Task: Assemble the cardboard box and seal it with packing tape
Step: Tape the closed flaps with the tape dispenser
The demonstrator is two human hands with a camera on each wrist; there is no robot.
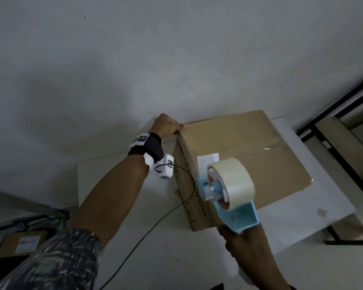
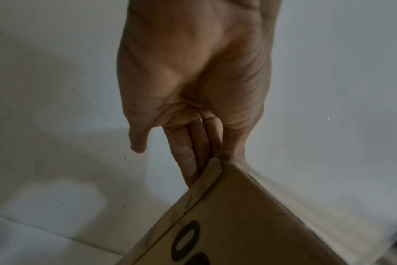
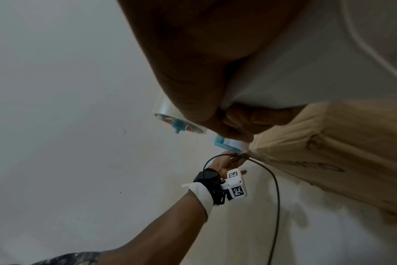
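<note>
Brown cardboard fills the middle of what we see: the cardboard box (image 1: 239, 162) sits closed on the white counter (image 1: 122, 185), close to the pale wall (image 1: 155, 49), with a strip of clear tape already shining along its top seam and a white label (image 1: 208, 162) near its front edge. Black printed lettering runs down its left side.

Our left hand (image 1: 168, 126) holds the far left top corner of the box; in the left wrist view the straight fingers (image 2: 186, 152) lie down against the side panel while the thumb wraps over the top edge, so the corner is pinched between them.

Our right hand (image 1: 241, 239) is curled round the handle of a light blue tape dispenser (image 1: 237, 214), which carries a roll of pale packing tape (image 1: 233, 181). The dispenser's front end sits at the near left top edge of the box, by the label.

A thin black cable (image 1: 147, 233) trails from the wrist camera (image 1: 165, 169) on our left arm across the counter. Beyond the counter, at lower left, a second, smaller cardboard box (image 1: 23, 241) with a label lies on the floor.
</note>
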